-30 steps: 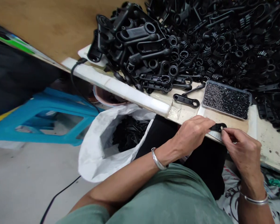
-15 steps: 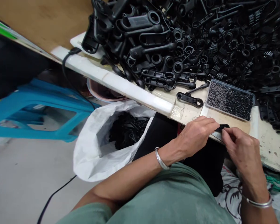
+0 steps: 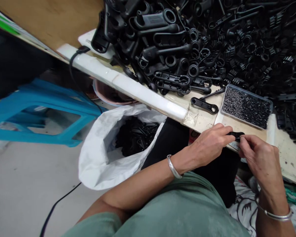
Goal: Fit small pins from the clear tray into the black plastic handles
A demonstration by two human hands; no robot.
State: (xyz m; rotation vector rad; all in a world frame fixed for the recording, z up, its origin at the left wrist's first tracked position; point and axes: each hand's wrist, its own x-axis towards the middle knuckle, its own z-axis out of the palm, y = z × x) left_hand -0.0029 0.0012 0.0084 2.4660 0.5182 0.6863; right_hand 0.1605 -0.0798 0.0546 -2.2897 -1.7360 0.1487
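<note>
My left hand (image 3: 213,141) is closed around one end of a small black plastic handle part (image 3: 236,134) at the table's front edge. The fingers cover much of the part. At its other end my right hand (image 3: 260,154) is pinched, thumb and forefinger together; whatever lies between them is too small to make out. Just behind my hands stands a clear plastic box (image 3: 246,106) full of tiny black and grey pieces. A similar black handle part (image 3: 204,105) lies on the table left of the box.
A big heap of black plastic parts (image 3: 172,49) covers the back of the table. White foam strip (image 3: 148,95) lines the front edge on the left. Below it a white sack (image 3: 96,164) holds more black parts. A blue stool (image 3: 49,138) stands on the floor at left.
The whole view has shifted slightly. More of the handle part shows between my hands. My right fingers remain pinched by its end, and my left hand still holds it.
</note>
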